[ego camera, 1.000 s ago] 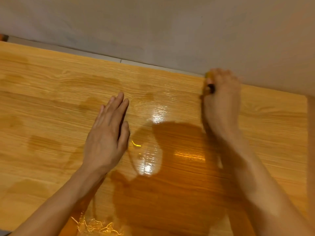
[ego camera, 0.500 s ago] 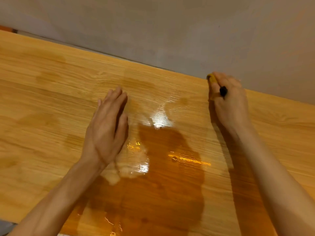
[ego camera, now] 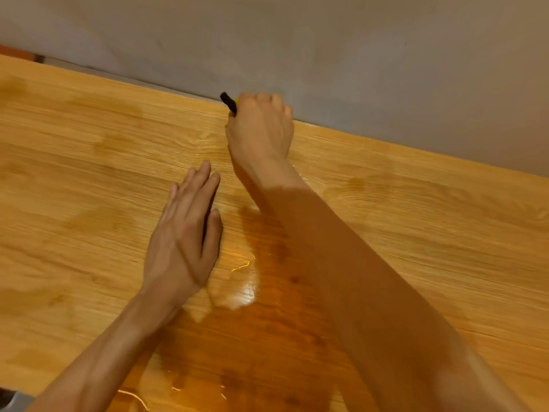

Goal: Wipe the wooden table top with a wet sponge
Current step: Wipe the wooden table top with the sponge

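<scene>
Single head-worn wide-angle view, looking forward and steeply down, close over the table [ego camera: 89, 162]. Frame tilted; far edge slants down to the right, wall [ego camera: 326, 40] behind. Both forearms enter from below.

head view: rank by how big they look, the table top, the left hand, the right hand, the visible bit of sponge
1. wooden table top, by far.
2. left hand and right hand: similar; the left is flat and nearer, so unsure.
3. sponge, mostly hidden.
</scene>
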The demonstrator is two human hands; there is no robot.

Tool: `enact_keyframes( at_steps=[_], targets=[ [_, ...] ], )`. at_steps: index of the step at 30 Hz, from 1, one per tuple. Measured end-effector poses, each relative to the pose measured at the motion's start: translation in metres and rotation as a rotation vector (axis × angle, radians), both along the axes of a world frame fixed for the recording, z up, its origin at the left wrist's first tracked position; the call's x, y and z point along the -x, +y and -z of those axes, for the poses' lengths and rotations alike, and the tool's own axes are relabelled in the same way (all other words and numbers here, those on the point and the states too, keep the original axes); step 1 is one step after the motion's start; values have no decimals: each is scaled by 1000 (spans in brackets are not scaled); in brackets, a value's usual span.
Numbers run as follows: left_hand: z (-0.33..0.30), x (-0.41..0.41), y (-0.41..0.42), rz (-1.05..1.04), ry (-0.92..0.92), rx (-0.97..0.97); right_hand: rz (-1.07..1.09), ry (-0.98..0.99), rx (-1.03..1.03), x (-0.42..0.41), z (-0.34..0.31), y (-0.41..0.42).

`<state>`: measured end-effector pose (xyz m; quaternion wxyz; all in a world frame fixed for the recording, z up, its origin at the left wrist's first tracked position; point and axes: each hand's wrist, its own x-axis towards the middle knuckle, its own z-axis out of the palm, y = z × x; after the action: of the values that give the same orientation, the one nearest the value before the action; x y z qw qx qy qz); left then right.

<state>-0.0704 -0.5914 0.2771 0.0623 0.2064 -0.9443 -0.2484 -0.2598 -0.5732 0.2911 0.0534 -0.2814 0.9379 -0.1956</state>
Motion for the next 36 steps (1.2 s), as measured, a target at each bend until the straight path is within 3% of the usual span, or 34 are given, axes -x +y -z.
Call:
enact_keyframes(
  at_steps=[4,8,12,16,23,25,28,30,34,36],
  targets=[
    [1,-2,2,-25,46,-57,-99,-56,-6,25,-7,55],
    [2,-2,0,-14,26,-49,184,-83,-86,44,-20,144],
    [2,-2,-2,-11,21,-60,289,-175,-8,36,-16,97],
    [4,-1,-5,7,25,-37,85,-6,79,-10,9,40],
    [8,-2,-2,32,38,36,-229,11,64,-132,7,121],
    [8,-1,-2,24,52,50,-224,48,16,-98,8,102],
    [8,-1,-1,17,66,59,-47,81,13,-41,8,59],
    [8,-2,-2,20,67,54,48,74,29,-52,12,50],
    [6,-3,-1,30,47,12,-122,53,61,-153,11,96],
    [6,-2,-1,32,56,15,-219,19,61,-148,8,110]
  ],
)
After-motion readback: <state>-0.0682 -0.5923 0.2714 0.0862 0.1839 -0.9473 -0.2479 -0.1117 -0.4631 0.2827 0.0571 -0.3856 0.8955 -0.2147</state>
